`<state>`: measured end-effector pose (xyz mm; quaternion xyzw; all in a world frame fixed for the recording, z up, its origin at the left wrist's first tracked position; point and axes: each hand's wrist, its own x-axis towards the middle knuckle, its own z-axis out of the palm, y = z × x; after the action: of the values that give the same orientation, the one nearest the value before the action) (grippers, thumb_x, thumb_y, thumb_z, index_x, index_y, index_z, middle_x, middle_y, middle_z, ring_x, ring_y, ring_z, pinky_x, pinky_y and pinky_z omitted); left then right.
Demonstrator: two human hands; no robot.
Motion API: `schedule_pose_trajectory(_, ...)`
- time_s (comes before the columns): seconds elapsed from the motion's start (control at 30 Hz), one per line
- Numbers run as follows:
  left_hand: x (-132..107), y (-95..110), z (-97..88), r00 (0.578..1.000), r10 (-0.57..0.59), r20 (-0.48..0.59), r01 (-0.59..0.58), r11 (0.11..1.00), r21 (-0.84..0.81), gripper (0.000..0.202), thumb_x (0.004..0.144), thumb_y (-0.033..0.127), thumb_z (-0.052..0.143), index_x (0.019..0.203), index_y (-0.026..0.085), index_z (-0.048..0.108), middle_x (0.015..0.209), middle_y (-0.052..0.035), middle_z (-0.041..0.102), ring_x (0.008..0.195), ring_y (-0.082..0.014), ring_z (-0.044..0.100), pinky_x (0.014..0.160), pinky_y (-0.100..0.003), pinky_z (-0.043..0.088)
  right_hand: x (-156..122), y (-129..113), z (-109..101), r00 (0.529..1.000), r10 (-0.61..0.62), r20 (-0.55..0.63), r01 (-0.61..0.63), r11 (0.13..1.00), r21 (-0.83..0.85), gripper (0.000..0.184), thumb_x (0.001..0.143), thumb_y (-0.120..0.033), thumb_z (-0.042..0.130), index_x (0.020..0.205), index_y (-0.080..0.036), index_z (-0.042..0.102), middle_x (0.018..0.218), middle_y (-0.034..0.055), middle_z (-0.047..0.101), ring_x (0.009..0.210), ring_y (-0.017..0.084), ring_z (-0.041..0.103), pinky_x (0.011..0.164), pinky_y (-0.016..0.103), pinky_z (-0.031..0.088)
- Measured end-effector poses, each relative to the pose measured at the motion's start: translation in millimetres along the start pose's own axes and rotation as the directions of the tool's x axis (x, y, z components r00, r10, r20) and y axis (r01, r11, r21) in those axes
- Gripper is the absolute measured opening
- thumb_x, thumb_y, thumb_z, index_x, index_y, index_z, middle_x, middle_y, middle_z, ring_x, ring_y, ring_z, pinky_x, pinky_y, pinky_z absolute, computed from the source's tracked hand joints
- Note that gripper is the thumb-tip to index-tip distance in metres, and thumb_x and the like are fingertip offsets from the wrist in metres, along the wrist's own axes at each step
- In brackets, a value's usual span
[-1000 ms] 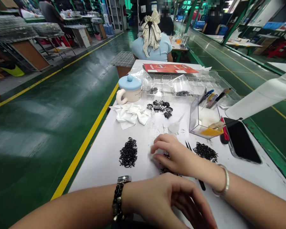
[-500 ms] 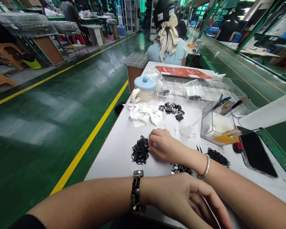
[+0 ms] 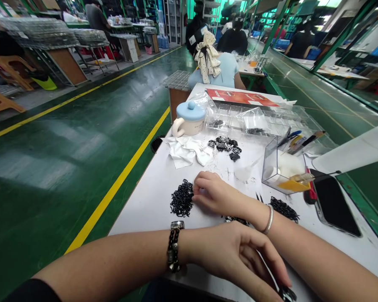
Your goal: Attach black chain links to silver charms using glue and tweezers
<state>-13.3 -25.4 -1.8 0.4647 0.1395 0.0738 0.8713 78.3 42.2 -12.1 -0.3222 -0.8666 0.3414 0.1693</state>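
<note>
Work seems partway: left hand (image 3: 231, 253) pinches a dark part (image 3: 287, 295), lower right; right hand (image 3: 214, 193), grip unclear, meets a remaining black pile (image 3: 181, 200), centre.

Your left sleeve (image 3: 31, 291): black and plain; only its end shows.
Your left hand (image 3: 220, 249): bare.
Your left watch (image 3: 177, 225): shiny silver, seen from its side, so you can't make out the front.
Your left bracelet (image 3: 172, 251): black beads in two rows, some silver bits.
Your right hand (image 3: 213, 193): bare.
Your right bangle (image 3: 269, 219): one thin, pale silver hoop.
</note>
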Motion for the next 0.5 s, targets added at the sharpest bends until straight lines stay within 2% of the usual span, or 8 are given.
schedule_pose_trajectory(0.13, 0, -2, -1.9, 1.000, 0.024, -0.007, -0.024, 1.000, -0.014, 0.060, 0.043, 0.057, 0.080, 0.087, 0.018, 0.065, 0.080, -0.0026, 0.064, 0.082, -0.0207, 0.066, 0.091, -0.038, 0.049, -17, -1, -9, 0.998, 0.053, -0.041, -0.040, 0.964, 0.264, 0.010, 0.083, -0.017, 0.054, 0.075, -0.018, 0.047, 0.082, 0.0021, 0.058, 0.075, 0.012, 0.052, 0.071, 0.030, 0.044)
schedule_pose_trajectory(0.3, 0, -3, -2.4, 1.000, 0.013, -0.007, -0.013, 1.000, -0.023, 0.059, 0.043, 0.052, 0.083, 0.088, 0.018, 0.064, 0.082, -0.0028, 0.065, 0.084, -0.0196, 0.066, 0.092, -0.036, 0.049, -46, 0, -18, 0.982, 0.131, -0.133, -0.031, 0.818, 0.574, 0.018, 0.079, -0.025, 0.063, 0.073, -0.019, 0.047, 0.080, 0.0009, 0.057, 0.068, 0.010, 0.053, 0.058, 0.024, 0.046)
schedule_pose_trajectory(0.4, 0, -4, -2.7, 1.000, 0.000, -0.020, -0.001, 0.999, -0.036, 0.061, 0.041, 0.052, 0.082, 0.087, 0.017, 0.063, 0.081, -0.0027, 0.064, 0.083, -0.0193, 0.065, 0.092, -0.037, 0.049, -65, 4, -22, 0.965, 0.189, -0.180, -0.014, 0.726, 0.688, 0.016, 0.077, -0.025, 0.068, 0.084, -0.020, 0.056, 0.076, -0.0009, 0.058, 0.065, 0.009, 0.055, 0.054, 0.021, 0.046)
schedule_pose_trajectory(0.5, 0, -2, -4.3, 0.999, -0.015, -0.037, 0.013, 0.999, -0.053, 0.059, 0.042, 0.050, 0.084, 0.087, 0.017, 0.063, 0.081, -0.0029, 0.064, 0.081, -0.0174, 0.064, 0.092, -0.038, 0.048, -82, 8, -24, 0.941, 0.242, -0.238, 0.015, 0.672, 0.741, 0.016, 0.074, -0.022, 0.072, 0.089, -0.023, 0.066, 0.078, 0.0001, 0.063, 0.070, 0.009, 0.059, 0.060, 0.020, 0.050)
